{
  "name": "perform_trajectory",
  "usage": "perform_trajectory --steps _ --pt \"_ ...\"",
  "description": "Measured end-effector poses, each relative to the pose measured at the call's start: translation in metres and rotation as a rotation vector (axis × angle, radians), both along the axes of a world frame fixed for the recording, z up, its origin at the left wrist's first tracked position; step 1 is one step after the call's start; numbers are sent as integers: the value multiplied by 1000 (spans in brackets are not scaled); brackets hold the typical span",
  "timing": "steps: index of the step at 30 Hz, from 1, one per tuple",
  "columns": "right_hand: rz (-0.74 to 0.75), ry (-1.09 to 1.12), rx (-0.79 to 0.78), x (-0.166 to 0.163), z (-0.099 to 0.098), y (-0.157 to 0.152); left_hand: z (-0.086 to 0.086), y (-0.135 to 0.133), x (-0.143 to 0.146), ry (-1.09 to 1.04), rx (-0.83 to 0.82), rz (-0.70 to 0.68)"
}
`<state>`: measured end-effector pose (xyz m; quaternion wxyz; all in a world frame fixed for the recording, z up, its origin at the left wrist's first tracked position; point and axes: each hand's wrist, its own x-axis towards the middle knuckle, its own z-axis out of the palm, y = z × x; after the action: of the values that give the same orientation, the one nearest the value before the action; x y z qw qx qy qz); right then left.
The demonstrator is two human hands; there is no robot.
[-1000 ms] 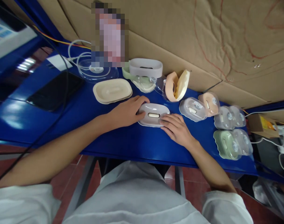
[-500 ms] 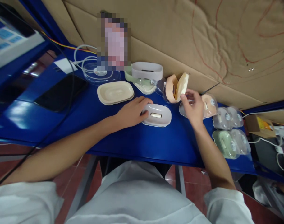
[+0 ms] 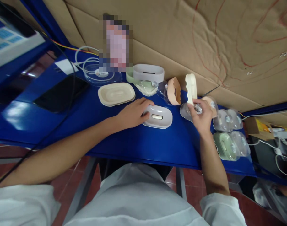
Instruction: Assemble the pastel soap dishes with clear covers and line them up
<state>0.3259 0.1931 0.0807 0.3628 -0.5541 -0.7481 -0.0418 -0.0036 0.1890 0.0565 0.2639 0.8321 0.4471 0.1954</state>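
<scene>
A pale grey oval plastic dish (image 3: 160,123) with a cream pill-shaped piece in its middle lies on the blue table before me. My left hand (image 3: 137,113) is closed on its left end, thumb and fingers at the rim. My right hand (image 3: 202,116) pinches the lower end of a cream wavy-edged plastic part (image 3: 192,86), which stands upright above the table. Just left of it a peach wavy-edged ring (image 3: 173,91) stands on its side, apart from the hand. Under my right fingers sits a clear-covered container (image 3: 186,112), partly hidden.
Cream oval trays (image 3: 116,94) lie at left. A lilac-grey oval ring (image 3: 148,73) rests on green parts (image 3: 143,84) at the back. Clear-covered containers, including a green one (image 3: 225,147), line the right. A black phone-like slab (image 3: 62,91) and a coiled white cable (image 3: 83,56) are farther left.
My right hand has drawn the cream wavy-edged part rightward, away from the peach ring, and turned it upright. My left hand stays on the grey dish.
</scene>
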Motion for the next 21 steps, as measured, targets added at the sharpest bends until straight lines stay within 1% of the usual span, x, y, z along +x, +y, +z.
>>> perform_trajectory --steps 5,8,12,15,18,20,21 --pt "142 -164 -5 -16 -2 -15 -3 5 -4 3 18 8" --pt "177 -217 -1 -24 -5 -18 -4 7 -5 -5 21 -2" --pt "95 -206 35 -17 -15 -11 -2 6 -5 -6 40 -11" --pt "20 -215 72 -10 -22 -6 2 7 -6 -16 107 4" --pt "-45 -233 154 -12 -26 -6 6 7 -7 -24 163 23" --pt "-37 -277 204 -20 -25 -8 6 6 -7 -6 165 -14" --pt "-12 -320 205 -26 -23 -8 5 5 -7 14 161 -45"
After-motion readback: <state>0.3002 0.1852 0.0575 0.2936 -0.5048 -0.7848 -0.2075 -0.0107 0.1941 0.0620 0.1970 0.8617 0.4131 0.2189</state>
